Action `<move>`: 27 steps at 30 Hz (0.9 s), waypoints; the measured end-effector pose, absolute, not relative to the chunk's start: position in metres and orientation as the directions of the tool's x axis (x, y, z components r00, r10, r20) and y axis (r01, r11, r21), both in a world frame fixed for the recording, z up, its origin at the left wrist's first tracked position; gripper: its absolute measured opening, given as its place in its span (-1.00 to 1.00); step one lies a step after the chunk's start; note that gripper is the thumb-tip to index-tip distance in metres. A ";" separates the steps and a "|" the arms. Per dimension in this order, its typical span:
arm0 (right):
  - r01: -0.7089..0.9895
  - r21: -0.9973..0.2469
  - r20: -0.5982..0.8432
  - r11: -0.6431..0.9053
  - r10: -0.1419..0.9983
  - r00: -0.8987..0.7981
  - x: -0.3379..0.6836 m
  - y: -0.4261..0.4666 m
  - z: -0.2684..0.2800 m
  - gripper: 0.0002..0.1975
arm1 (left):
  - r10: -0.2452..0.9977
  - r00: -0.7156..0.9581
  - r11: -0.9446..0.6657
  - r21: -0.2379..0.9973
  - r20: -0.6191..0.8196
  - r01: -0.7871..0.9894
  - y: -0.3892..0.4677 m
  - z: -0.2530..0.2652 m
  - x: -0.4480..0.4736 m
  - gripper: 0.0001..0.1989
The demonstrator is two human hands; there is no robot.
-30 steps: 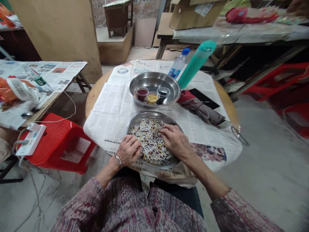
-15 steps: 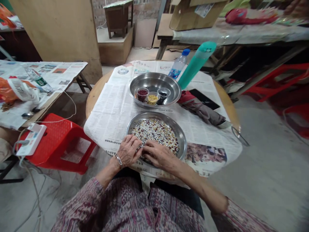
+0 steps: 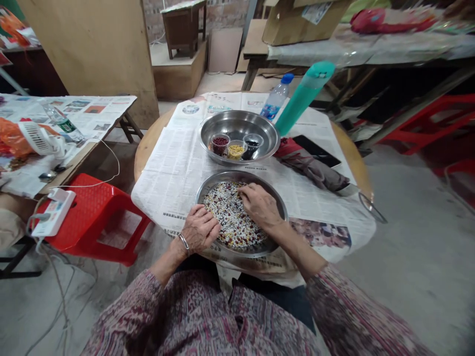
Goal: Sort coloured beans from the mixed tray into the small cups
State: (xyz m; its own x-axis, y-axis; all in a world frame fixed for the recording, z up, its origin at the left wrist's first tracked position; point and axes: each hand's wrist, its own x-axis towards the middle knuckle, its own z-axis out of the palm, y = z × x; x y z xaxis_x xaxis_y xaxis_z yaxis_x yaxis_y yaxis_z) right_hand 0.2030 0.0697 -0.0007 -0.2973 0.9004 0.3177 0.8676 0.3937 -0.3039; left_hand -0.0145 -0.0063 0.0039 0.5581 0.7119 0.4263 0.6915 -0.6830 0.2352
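Note:
A steel basin (image 3: 284,212) in front of me holds a mix of white rice-like grains, dark red beans, black beans and yellow beans (image 3: 226,212). My left hand (image 3: 201,227), a silver bangle at its wrist, rests at the basin's near-left rim with its fingers curled; its palm side is hidden. Over the right side of the mix, my right hand (image 3: 260,205) has thumb and fingertips pinched at the grains. What lies between those fingertips is too small to make out. Behind stands a second steel basin (image 3: 239,118) with clear cups of red beans (image 3: 220,142), yellow beans (image 3: 236,149) and black beans (image 3: 253,142).
Newspaper (image 3: 166,168) covers the round table. Beyond the far basin are a water bottle (image 3: 275,99) and a green cylinder (image 3: 306,96). A folded umbrella (image 3: 315,168) and a dark flat device (image 3: 317,151) lie at right. A red stool (image 3: 92,212) carries a power strip (image 3: 54,212).
My right hand has moved away from my left hand, forward and right over the grain mix. My left hand stays at the near-left rim, its fingers more curled.

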 end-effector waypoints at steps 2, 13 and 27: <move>0.905 -0.242 0.305 0.350 0.913 -0.272 0.186 0.076 0.005 -0.75 | 0.703 0.546 -0.692 0.262 0.456 0.673 -0.006 0.003 -0.014 -0.80; 0.595 -0.421 0.185 0.684 0.708 -0.682 0.139 0.070 0.022 -0.85 | 0.702 0.350 -0.663 0.391 0.620 0.639 -0.007 -0.005 -0.016 -0.73; 0.588 -0.383 0.076 0.712 0.659 -0.749 0.220 0.023 0.049 -0.85 | 0.710 0.349 -0.658 0.401 0.611 0.637 -0.006 -0.006 -0.017 -0.72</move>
State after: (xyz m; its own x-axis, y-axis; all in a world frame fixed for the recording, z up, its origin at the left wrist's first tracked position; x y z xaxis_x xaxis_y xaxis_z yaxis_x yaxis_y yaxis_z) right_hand 0.2197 0.0227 0.0492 -0.7486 0.6587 0.0755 0.5882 0.7124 -0.3828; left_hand -0.0172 -0.0062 -0.0063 0.3488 0.7104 0.6113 0.6373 -0.6580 0.4011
